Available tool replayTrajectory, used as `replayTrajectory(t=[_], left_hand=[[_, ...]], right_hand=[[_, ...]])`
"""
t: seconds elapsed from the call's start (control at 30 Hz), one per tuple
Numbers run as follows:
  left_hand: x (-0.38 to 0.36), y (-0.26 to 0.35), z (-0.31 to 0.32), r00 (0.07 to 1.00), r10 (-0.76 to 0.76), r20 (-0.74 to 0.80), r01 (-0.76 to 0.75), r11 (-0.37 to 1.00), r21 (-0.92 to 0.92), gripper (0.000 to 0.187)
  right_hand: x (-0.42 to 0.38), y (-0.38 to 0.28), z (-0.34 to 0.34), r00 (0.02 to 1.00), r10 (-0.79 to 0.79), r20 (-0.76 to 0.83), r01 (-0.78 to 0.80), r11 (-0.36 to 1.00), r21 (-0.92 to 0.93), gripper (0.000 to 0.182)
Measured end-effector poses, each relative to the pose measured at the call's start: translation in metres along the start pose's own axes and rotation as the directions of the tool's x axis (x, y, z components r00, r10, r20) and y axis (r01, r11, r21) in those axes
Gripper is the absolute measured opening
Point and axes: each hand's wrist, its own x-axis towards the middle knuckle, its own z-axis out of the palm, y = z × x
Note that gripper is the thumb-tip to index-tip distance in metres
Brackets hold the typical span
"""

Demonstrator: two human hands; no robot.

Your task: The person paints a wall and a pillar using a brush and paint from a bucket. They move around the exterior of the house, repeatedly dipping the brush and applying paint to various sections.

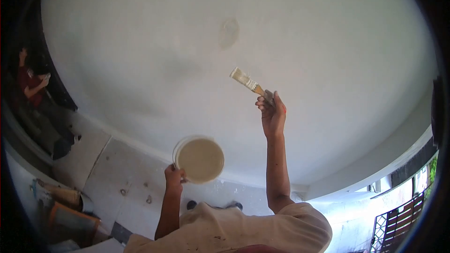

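In my raised right hand (272, 108) is a flat paintbrush (247, 80), gripped by its wooden handle, with pale paint on the bristles and metal band. Its bristles point up and to the left, in front of a whitish wall (328, 56). A damp-looking oval patch (229, 33) shows on the wall above the brush. Lower down, my left hand (174, 176) grips the rim of a round bucket (200, 159) at its left side. Beige paint fills the view inside the bucket.
At the far left a person in a dark red shirt (32, 84) stands by a dark opening. Wooden pieces and a framed panel (72, 222) lie at lower left on the grey floor (136, 168). A slatted gate (398, 222) stands at lower right.
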Motion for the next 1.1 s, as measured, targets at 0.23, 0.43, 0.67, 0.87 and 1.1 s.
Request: replayTrajectory(t=[0.23, 0.43, 0.67, 0.87, 1.1], left_hand=[[0.052, -0.052, -0.073, 0.995, -0.098, -0.033, 0.099, 0.994, 0.046, 0.045], [0.072, -0.052, -0.073, 0.949, -0.231, -0.214, 0.257, 0.961, 0.102, 0.045], [0.090, -0.033, -0.086, 0.956, -0.241, -0.165, 0.251, 0.967, 0.041, 0.045], [0.132, -0.032, -0.090, 0.973, -0.205, -0.106, 0.214, 0.973, 0.086, 0.046], [0.147, -0.024, -0.086, 0.985, -0.109, -0.131, 0.125, 0.985, 0.117, 0.049]], right_hand=[[0.065, 0.007, 0.068, 0.853, -0.477, 0.210, 0.504, 0.651, -0.567, 0.014], [0.132, 0.046, 0.087, 0.509, -0.636, 0.581, 0.731, -0.037, -0.681, 0.027], [0.103, 0.106, 0.073, 0.565, -0.596, 0.571, 0.684, -0.049, -0.728, 0.026], [0.124, 0.063, 0.120, 0.482, -0.680, 0.553, 0.680, -0.107, -0.725, 0.023], [0.083, 0.119, 0.081, 0.626, -0.533, 0.569, 0.649, -0.047, -0.759, 0.024]])
